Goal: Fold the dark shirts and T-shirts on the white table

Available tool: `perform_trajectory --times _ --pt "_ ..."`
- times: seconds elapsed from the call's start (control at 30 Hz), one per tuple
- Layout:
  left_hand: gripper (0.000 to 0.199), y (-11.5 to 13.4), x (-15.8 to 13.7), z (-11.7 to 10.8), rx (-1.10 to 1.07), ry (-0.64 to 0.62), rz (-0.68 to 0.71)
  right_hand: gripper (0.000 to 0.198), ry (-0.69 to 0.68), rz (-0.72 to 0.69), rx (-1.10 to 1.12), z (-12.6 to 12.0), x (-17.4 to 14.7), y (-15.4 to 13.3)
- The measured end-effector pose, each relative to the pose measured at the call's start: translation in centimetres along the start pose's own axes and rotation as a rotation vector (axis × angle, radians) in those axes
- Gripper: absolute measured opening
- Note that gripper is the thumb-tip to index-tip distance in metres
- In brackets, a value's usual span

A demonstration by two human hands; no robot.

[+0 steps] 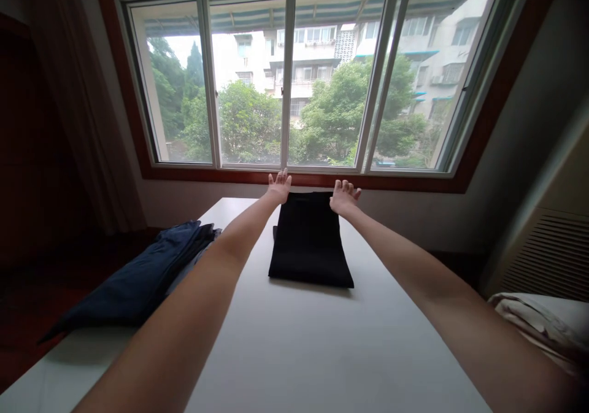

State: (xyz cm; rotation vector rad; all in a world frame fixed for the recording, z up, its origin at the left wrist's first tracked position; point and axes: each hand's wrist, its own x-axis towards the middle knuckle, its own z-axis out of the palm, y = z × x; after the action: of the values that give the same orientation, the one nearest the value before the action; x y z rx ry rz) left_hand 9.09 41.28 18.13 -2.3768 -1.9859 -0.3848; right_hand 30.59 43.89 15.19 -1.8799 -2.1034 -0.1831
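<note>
A black folded garment point(310, 241), flat and roughly rectangular, lies on the white table point(322, 345). What sort of clothing it is cannot be made out. At its far left corner is my left hand point(280, 187), with fingers apart and pointing away from me. My right hand point(346, 197) rests by the far right corner, its fingers stretched out and slightly bent. Both arms reach forward on either side of the black cloth. Neither hand visibly grips it, though the thumb sides are close to or touching its edges.
Dark blue clothes point(138, 272) lie in a pile along the table's left edge, partly hanging over it. Beyond the table are a wall and a wide window point(285, 81). Pale fabric point(543, 321) and a vented beige unit point(547, 247) stand at the right.
</note>
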Motion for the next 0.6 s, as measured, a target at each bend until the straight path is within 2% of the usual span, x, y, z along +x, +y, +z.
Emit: perform_trajectory --times 0.07,0.1,0.2,0.37,0.47,0.6 --pt "0.085 -0.1 0.1 1.7 0.1 0.113 0.026 0.065 0.075 0.076 -0.007 1.8 0.1 -0.2" --pt "0.084 -0.1 0.0 2.7 0.127 0.132 0.047 0.065 0.058 0.073 -0.015 2.9 -0.1 -0.1" --pt "0.078 -0.1 -1.0 6.0 0.069 0.079 0.067 0.06 -0.1 -0.004 -0.034 6.2 -1.5 0.3" --pt "0.065 0.0 -3.3 11.6 -0.125 -0.026 -0.077 0.049 -0.256 -0.039 -0.006 10.7 -4.8 0.4" --pt "0.055 -1.0 -4.1 14.3 -0.194 -0.037 -0.213 0.048 -0.27 0.028 0.024 11.9 -5.7 0.9" --pt "0.044 -3.3 -4.5 16.6 -0.333 -0.028 -0.355 0.052 -0.257 0.196 0.095 11.7 -5.6 2.7"
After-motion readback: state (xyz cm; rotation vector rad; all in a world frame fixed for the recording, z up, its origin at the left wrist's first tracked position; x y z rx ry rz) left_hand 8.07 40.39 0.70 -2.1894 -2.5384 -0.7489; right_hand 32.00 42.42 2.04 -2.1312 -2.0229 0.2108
